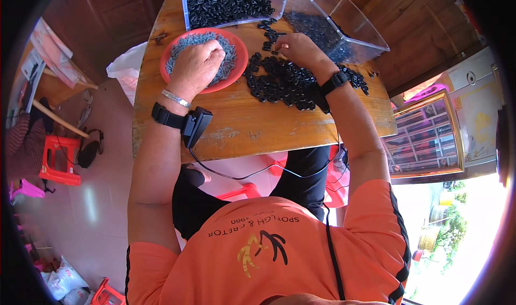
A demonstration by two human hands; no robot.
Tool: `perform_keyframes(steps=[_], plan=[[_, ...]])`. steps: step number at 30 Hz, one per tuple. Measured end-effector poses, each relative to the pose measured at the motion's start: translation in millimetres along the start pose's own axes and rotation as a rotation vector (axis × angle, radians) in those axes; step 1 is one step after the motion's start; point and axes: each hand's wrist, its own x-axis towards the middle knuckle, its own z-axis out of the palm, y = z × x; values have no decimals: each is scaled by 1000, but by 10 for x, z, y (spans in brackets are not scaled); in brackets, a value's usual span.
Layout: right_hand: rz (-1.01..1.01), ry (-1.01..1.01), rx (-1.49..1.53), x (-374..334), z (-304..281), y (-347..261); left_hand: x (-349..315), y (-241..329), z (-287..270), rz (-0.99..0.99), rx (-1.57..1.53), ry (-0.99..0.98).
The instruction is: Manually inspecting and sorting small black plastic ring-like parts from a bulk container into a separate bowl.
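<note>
My left hand (pixel 196 65) is over a red plate (pixel 243 63) heaped with small grey pieces (pixel 228 42), thin like screws or plugs. Its fingers are curled closed, and whatever they hold is hidden. Above the table to the right, my right hand (pixel 302 49) has thumb and fingertips pinched together. A small black part (pixel 274 52) shows at those fingertips; whether it is gripped or lies on the table beneath, I cannot tell. Loose black oval ring-like parts (pixel 279 79) lie piled below and around the right hand and wrist.
A clear bin (pixel 185 6) full of black parts stands at the far edge of the wooden table (pixel 231 135). Beside it, another clear bin (pixel 371 41) leans over more black parts. Cables hang from my wrist devices (pixel 197 126). A red stool (pixel 59 160) stands on the left.
</note>
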Motion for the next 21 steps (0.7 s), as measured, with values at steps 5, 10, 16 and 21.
perform_keyframes(steps=[5,10,16,21], plan=[[-7,40,21,-55,-94,89,2,6,7,-13,-3,-2],[-46,-79,-25,-73,-42,59,3,19,3,-4,-9,-4],[29,-100,-188,-45,1,-33,-9,-3,7,2,-19,1],[150,-69,701,-63,-109,-170,0,45,0,2,-5,3]])
